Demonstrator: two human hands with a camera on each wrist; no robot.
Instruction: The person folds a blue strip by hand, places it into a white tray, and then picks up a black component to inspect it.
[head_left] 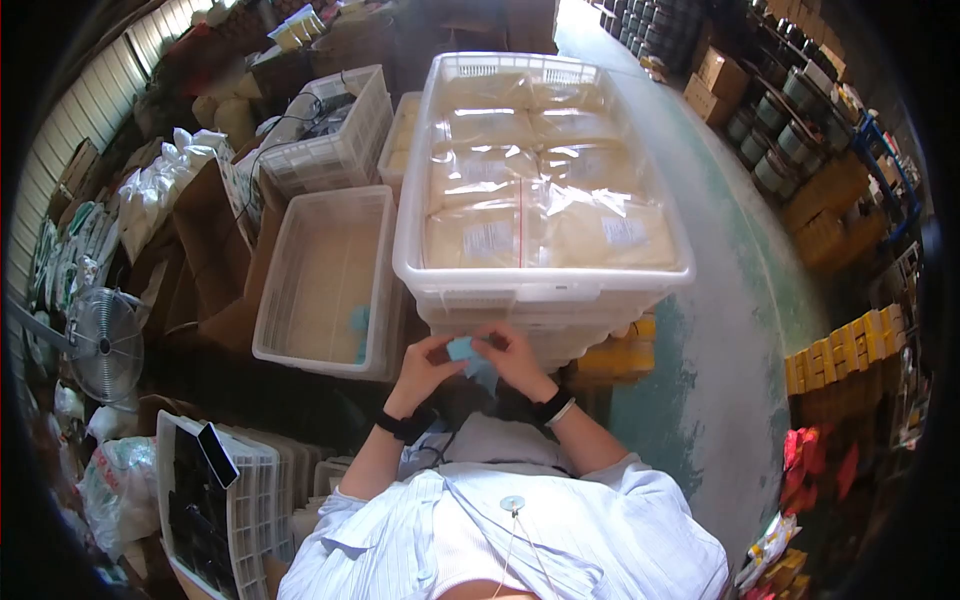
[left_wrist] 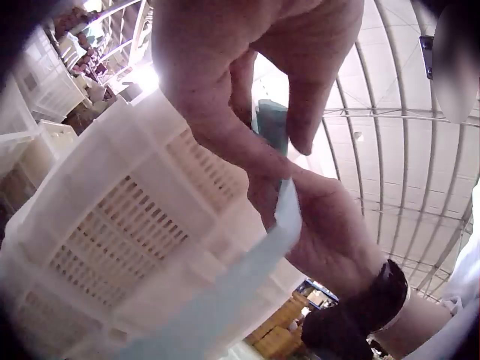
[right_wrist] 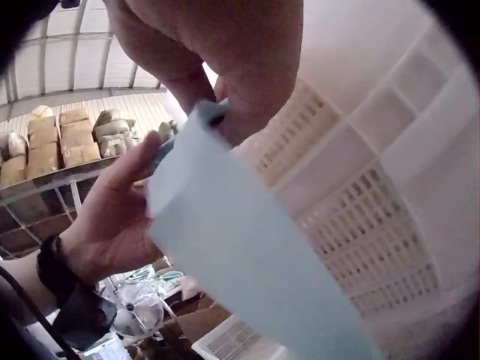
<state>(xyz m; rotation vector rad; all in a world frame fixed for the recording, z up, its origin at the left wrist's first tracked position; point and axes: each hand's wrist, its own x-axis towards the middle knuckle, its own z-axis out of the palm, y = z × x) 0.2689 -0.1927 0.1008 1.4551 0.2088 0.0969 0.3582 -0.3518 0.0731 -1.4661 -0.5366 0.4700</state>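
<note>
With left hand, pinched folded part of light-blue strip between thumb and fingers; with right hand, pinched same strip just beside. Held strip in front of torso, near the closest wall of stacked white crates. In both wrist views, saw strip's long loose length slanting down from the fingers; could not tell how the end was folded. Wore dark wristband on left, another on right with pale bracelet just beside. In top crate, saw clear bags of tan contents in two columns, white labels on some. Left of stack, noted shallow white bin with blue-green pieces inside by right wall. Farther left, spotted open cardboard box and fan. At lower left, found lattice crate with dark things inside, too dim to name. Far right, logged yellow stack beyond painted floor.
</note>
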